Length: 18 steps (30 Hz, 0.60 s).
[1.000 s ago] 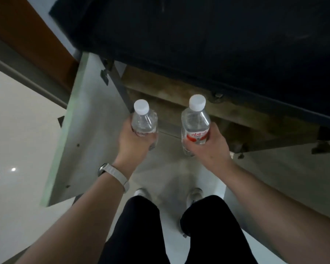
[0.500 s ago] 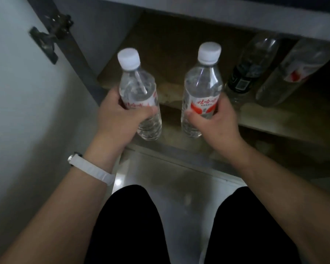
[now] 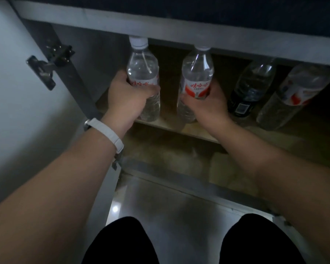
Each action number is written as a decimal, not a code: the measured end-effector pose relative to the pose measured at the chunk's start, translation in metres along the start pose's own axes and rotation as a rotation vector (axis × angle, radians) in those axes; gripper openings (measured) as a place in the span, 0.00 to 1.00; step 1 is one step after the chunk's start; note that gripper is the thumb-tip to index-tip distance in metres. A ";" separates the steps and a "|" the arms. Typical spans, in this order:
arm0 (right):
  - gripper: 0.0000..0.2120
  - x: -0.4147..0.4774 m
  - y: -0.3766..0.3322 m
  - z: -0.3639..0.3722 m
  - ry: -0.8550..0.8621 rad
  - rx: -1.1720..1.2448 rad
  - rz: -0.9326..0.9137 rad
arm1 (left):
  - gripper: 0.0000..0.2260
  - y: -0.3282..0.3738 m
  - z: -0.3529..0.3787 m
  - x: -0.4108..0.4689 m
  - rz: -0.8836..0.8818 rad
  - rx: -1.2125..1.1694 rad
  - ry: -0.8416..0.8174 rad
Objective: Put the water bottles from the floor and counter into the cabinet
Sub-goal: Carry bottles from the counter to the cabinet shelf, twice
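My left hand [image 3: 128, 100] grips a clear water bottle [image 3: 143, 69] with a white cap and red label, upright at the left of the cabinet's wooden shelf [image 3: 166, 125]. My right hand [image 3: 206, 105] grips a second such bottle [image 3: 197, 73] beside it, its cap partly hidden by the cabinet's top rail [image 3: 179, 33]. Both bottle bases are at the shelf's front edge; whether they rest on it I cannot tell. Two more bottles stand on the shelf to the right: one with a dark label [image 3: 251, 86] and one with a white and red label [image 3: 295, 92].
The open cabinet door [image 3: 17, 92] stands at the left, with a metal hinge [image 3: 50, 63] on its inner face. Below the shelf lies the cabinet's lower compartment [image 3: 179, 157], then a glossy floor [image 3: 170, 212]. My knees in dark trousers [image 3: 122, 242] fill the bottom.
Both hands have moved forward and carried the two bottles into the cabinet opening, up to the shelf. The view has come closer to the cabinet.
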State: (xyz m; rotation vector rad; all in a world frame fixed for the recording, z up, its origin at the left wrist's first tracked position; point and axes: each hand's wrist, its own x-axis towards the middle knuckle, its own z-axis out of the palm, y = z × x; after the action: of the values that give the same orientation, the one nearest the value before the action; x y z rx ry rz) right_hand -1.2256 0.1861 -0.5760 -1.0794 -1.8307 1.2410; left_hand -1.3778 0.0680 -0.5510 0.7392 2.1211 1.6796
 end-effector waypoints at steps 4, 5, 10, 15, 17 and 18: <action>0.30 0.022 -0.001 0.014 0.015 -0.001 -0.002 | 0.27 -0.008 0.011 0.022 0.061 0.061 -0.027; 0.29 0.027 -0.001 0.016 0.023 -0.001 -0.003 | 0.27 -0.008 0.012 0.027 0.071 0.079 -0.035; 0.28 0.040 0.002 0.026 0.038 -0.047 -0.006 | 0.26 -0.012 0.014 0.042 0.089 0.120 -0.065; 0.28 0.040 0.004 0.026 0.038 -0.056 -0.002 | 0.28 -0.021 0.017 0.038 0.137 0.123 -0.060; 0.28 0.038 0.003 0.025 0.023 -0.061 0.001 | 0.29 -0.024 0.015 0.037 0.134 0.102 -0.063; 0.28 0.036 0.002 0.025 0.020 -0.061 0.002 | 0.28 -0.026 0.014 0.036 0.140 0.095 -0.063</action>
State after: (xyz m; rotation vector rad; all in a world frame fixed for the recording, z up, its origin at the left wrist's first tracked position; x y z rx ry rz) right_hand -1.2623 0.2095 -0.5832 -1.1230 -1.8634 1.1788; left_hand -1.4038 0.0960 -0.5780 0.9767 2.1623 1.6100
